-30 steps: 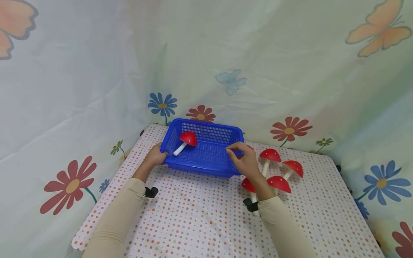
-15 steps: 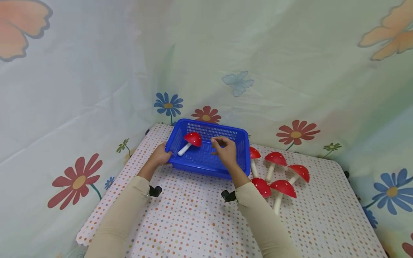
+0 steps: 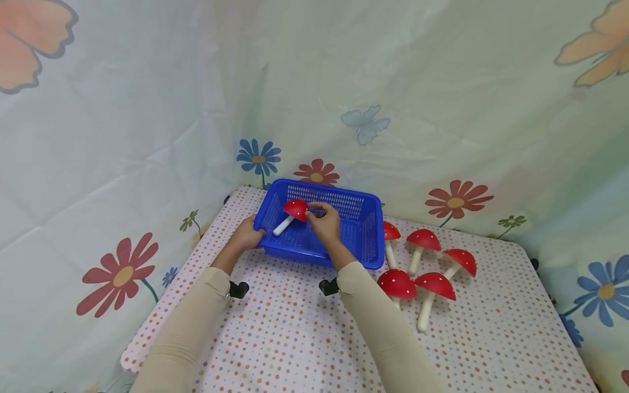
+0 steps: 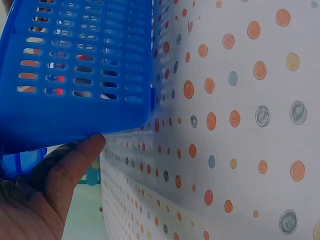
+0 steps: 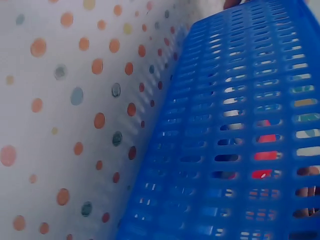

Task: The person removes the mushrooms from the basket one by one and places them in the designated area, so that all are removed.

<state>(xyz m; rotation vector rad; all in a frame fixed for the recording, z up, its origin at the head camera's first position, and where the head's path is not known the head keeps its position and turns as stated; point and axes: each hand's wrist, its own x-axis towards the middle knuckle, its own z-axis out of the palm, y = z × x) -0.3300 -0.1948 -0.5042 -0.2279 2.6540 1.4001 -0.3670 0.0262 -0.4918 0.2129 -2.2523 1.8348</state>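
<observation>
A blue plastic basket (image 3: 358, 232) with slotted walls stands at the back left of the table. My left hand (image 3: 245, 234) grips its left end, thumb at the rim; a finger (image 4: 75, 162) lies along the wall in the left wrist view. Inside the basket lies one toy mushroom (image 3: 295, 208), red-capped with white dots and a white stem. My right hand (image 3: 325, 222) reaches in over the near rim, curled thumb and fingertips right at the cap's right edge; I cannot tell whether they pinch it. The right wrist view shows the red mushroom (image 5: 265, 150) through the slots.
Several red toy mushrooms (image 3: 426, 240) lie on the dotted tablecloth (image 3: 295, 327) to the basket's right, two of them close to its corner. A flowered backdrop (image 3: 417, 153) rises just behind and left of the table.
My right hand has moved left from the basket's right end, across its interior, to the mushroom's cap. My left hand keeps its hold on the basket. The view has shifted slightly.
</observation>
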